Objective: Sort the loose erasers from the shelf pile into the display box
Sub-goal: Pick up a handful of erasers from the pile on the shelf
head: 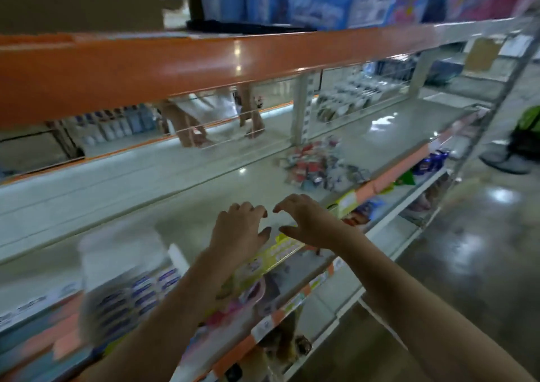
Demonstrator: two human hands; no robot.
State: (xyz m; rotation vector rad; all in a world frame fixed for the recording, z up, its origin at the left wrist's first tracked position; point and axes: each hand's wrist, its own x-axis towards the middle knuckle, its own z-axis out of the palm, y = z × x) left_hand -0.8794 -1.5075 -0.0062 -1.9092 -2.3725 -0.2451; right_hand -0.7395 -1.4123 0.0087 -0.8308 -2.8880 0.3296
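Both hands hover over the front edge of the shelf, side by side, thumbs nearly touching. Left hand (239, 229): fingers loosely curled, nothing held. Right hand (306, 224): fingers arched downward, likewise empty.

Shelf (181, 203): pale, glossy deck running beyond and to both sides of the hands, orange lip along its front.

Display box (125, 282): white, open-topped, below and left of the left hand at the shelf front; rows of blue-and-white wrapped erasers appear to sit in it, though motion blur hides the detail.

Pile of erasers (318, 165): loose heap of red, white and blue packets, beyond and right of the right hand, well apart from the box.

Price strip (280, 250): yellow labelling on the shelf lip, directly under the hands.

Step in hand, as judged: between placements, both hands free and travelling. Next move calls for a reach forward and rightward to the pile, a pinch on one or several packets, then carriage back leftward to the box.
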